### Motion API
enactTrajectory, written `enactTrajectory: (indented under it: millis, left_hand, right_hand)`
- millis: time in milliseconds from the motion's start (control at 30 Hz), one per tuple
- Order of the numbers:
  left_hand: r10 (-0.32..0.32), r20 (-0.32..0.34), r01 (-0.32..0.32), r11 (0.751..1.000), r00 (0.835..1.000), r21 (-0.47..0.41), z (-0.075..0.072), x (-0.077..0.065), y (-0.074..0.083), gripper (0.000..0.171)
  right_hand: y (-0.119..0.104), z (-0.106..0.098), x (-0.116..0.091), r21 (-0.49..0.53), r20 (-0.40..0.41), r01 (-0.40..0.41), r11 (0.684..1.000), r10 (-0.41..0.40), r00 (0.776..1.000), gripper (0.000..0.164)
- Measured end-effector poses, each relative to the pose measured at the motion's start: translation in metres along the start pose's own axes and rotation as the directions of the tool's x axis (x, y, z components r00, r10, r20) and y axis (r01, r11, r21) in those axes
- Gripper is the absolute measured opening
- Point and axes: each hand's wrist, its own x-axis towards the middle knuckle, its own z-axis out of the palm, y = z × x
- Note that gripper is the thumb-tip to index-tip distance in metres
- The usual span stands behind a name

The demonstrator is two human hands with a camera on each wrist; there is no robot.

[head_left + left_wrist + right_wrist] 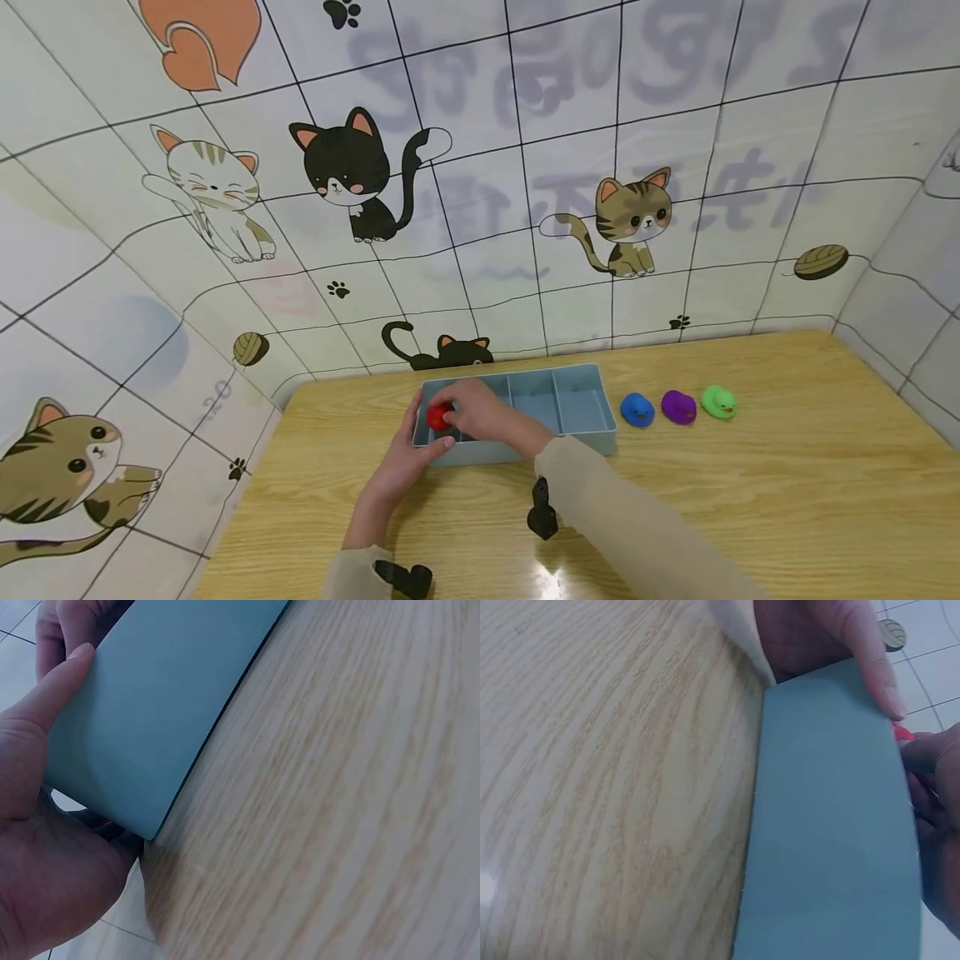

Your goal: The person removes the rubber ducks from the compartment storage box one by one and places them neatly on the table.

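Observation:
A blue-grey divided box [480,453] stands on the wooden table, its long side towards me. My left hand [405,460] grips the box's left end, with the thumb on the front wall and the fingers round the end wall. In the leftmost part of the box, my right hand [482,408] pinches a red toy duck [437,418]. Fingers cover much of the duck. In the right wrist view only a sliver of the red duck [902,733] shows above the box wall, beside my left thumb.
To the right of the box, a blue duck [637,410], a purple duck [678,407] and a green duck [718,402] sit in a row on the table [750,500]. A wall covering [495,200] with printed cats rises behind the table's back edge.

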Motion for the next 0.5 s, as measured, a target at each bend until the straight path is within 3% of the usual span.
enactTrajectory:
  millis: [167, 500]
  left_hand:
    - [-0.012, -0.008, 0.012, 1.000, 1.000, 0.019, 0.000, 0.000, 0.001, 0.095]
    - [-0.023, -0.017, 0.024, 0.999, 1.000, 0.037, 0.002, -0.002, 0.003, 0.097]
  right_hand:
    - [-0.005, -0.012, -0.006, 0.118, -0.062, -0.015, 0.993, 0.022, 0.998, 0.030]
    - [-0.008, -0.039, -0.022, 0.155, -0.092, 0.011, 0.988, 0.003, 0.996, 0.034]
